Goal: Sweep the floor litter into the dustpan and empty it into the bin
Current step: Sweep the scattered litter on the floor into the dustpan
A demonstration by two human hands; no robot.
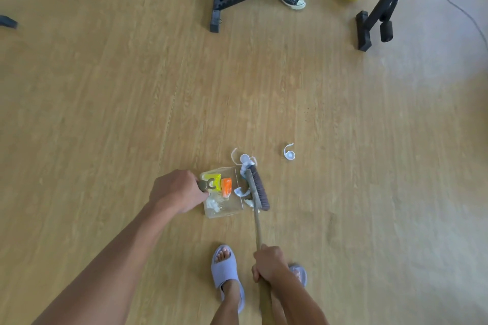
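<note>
Clear dustpan (223,192) handle hidden in left grip (175,192), right grip (269,264) clamping broom (257,187), bin unseen

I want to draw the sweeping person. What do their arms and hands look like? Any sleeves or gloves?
Both arms are bare, with no sleeves in view. The left hand and right hand have no gloves, rings, watch or bracelets that show. The fingers are bare too. On the feet are light purple open-toed slippers.
</note>
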